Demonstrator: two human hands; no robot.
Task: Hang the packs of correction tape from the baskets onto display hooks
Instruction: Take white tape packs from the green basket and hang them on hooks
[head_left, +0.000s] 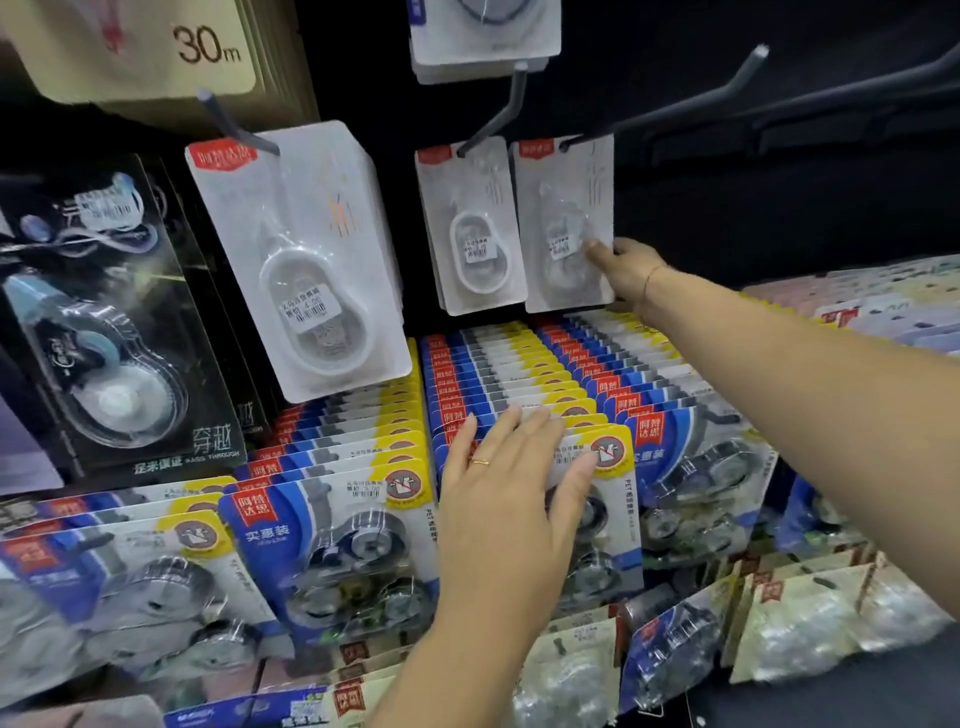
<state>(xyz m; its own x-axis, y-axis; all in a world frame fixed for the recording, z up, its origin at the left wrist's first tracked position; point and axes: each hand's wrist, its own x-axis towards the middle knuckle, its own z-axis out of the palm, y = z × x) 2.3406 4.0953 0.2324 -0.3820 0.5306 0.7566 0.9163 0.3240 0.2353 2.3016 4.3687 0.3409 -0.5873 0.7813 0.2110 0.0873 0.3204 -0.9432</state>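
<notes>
While my left hand (514, 488) rests flat, fingers straight, on the front blue packs (619, 522) of the middle row, my right hand (626, 270) farther back pinches the lower right edge of a white correction tape pack (563, 208), which hangs on a display hook (670, 109).

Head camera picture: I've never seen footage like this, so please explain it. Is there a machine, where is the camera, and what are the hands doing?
No machine here: a person wears one camera on the head, looking down at their own hands before a shop display. The left hand rests flat, fingers straight, on rows of blue packs of correction tape. The right hand grips the edge of a white pack hanging on a black hook. A second white pack hangs beside it; black packs stand far left.
</notes>
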